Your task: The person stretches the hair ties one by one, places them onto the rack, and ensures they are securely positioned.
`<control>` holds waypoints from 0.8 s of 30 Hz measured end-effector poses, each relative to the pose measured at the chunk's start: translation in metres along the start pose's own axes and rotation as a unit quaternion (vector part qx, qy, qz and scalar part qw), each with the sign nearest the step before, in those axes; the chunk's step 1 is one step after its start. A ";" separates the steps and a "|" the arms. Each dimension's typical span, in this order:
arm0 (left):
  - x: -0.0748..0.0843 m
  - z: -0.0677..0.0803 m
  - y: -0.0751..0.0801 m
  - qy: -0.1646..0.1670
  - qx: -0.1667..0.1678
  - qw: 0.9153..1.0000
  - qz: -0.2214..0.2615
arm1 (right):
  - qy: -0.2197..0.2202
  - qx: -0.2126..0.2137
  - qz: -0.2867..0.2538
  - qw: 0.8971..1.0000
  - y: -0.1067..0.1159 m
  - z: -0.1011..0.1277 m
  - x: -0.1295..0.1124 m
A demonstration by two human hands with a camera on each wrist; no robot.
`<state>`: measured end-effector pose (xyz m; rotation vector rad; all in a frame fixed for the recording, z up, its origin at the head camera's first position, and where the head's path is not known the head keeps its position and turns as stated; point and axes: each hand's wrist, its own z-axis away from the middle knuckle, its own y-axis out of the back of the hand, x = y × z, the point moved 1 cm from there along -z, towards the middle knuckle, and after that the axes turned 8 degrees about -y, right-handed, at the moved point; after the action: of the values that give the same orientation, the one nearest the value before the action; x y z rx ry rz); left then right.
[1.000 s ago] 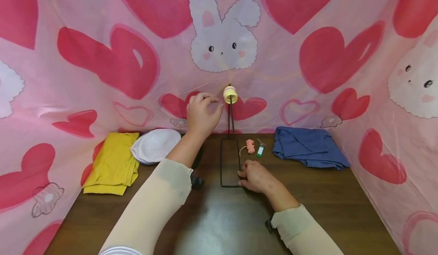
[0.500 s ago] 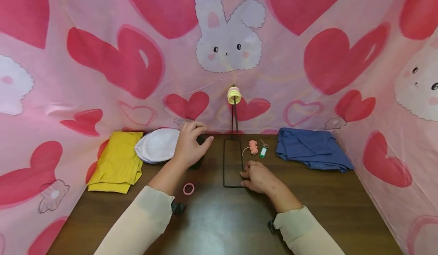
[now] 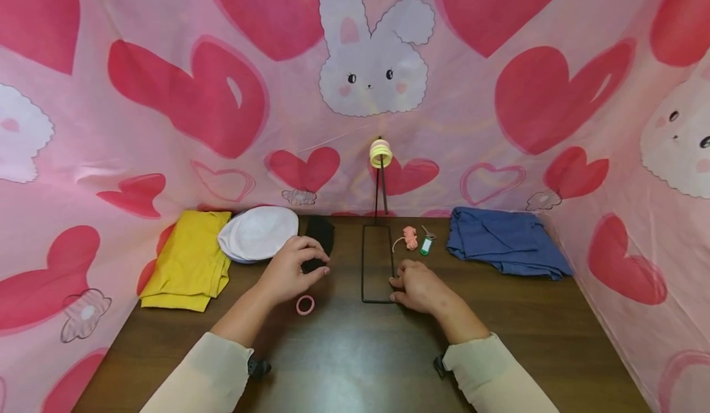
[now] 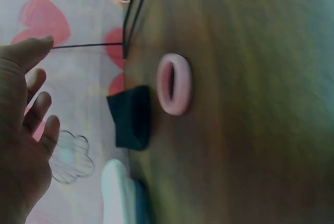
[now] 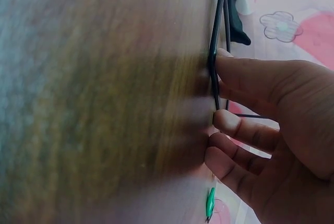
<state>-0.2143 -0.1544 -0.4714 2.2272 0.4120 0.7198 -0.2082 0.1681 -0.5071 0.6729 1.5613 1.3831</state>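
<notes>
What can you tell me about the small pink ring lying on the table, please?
The pink ring is a small, plump loop, like a soft hair tie, plain and matte. It lies flat on the brown table, just in front of the left hand, which hovers above it with relaxed fingers and does not touch it. A black cloth lies behind it, and the black wire stand is to its right. Nothing rests on it.

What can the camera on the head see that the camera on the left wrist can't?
Only the head view shows the yellow cloth, the blue cloth, the yellow rings atop the stand, and the right hand resting on the black wire frame. Only the left wrist view shows the left hand palm side, fingers spread and holding nothing. Both show the pink ring on the table and the black cloth.
</notes>
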 end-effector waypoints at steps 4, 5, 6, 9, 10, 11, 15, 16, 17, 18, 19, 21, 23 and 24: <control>-0.006 0.017 0.001 0.018 -0.044 0.999 0.003 | 0.001 0.000 -0.001 1.000 0.000 0.000 0.000; -0.009 0.021 0.000 0.018 -0.057 0.998 0.000 | 0.000 0.000 -0.001 1.000 0.000 0.000 0.000; -0.011 0.024 0.000 0.014 -0.068 0.998 -0.002 | -0.001 0.000 -0.001 1.000 0.001 0.000 0.000; -0.016 0.033 -0.002 0.008 -0.105 0.994 -0.008 | -0.004 -0.001 -0.002 1.000 0.000 0.000 0.000; -0.017 0.035 -0.003 0.006 -0.117 0.993 -0.008 | -0.003 0.000 -0.001 1.000 0.000 0.000 0.000; -0.018 0.037 -0.003 0.007 -0.128 0.992 -0.009 | -0.002 0.001 -0.001 1.000 0.000 0.000 0.000; -0.022 0.043 -0.006 0.026 -0.169 0.985 -0.016 | 0.004 0.006 0.004 1.000 0.000 0.000 0.000; -0.023 0.044 -0.007 0.032 -0.176 0.984 -0.019 | 0.005 0.007 0.005 1.000 0.001 0.000 0.000; -0.024 0.044 -0.007 0.037 -0.182 0.982 -0.022 | 0.004 0.007 0.004 1.000 0.001 0.000 0.000; -0.025 0.045 -0.008 0.039 -0.187 0.981 -0.027 | 0.002 0.007 0.003 1.000 0.001 0.000 0.000; -0.026 0.045 -0.009 0.040 -0.189 0.981 -0.031 | 0.000 0.006 0.002 1.000 0.001 0.000 0.000; -0.026 0.045 -0.009 0.041 -0.191 0.980 -0.040 | -0.004 0.004 -0.001 1.000 0.001 0.000 0.000; -0.027 0.046 -0.010 0.037 -0.194 0.979 -0.049 | -0.007 0.002 -0.004 1.000 0.001 0.000 -0.001; -0.027 0.046 -0.011 0.035 -0.196 0.979 -0.054 | -0.008 0.001 -0.005 1.000 0.001 0.000 -0.001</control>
<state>-0.2083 -0.1860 -0.5151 1.8011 0.3842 0.7518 -0.2077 0.1673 -0.5062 0.6746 1.5528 1.3660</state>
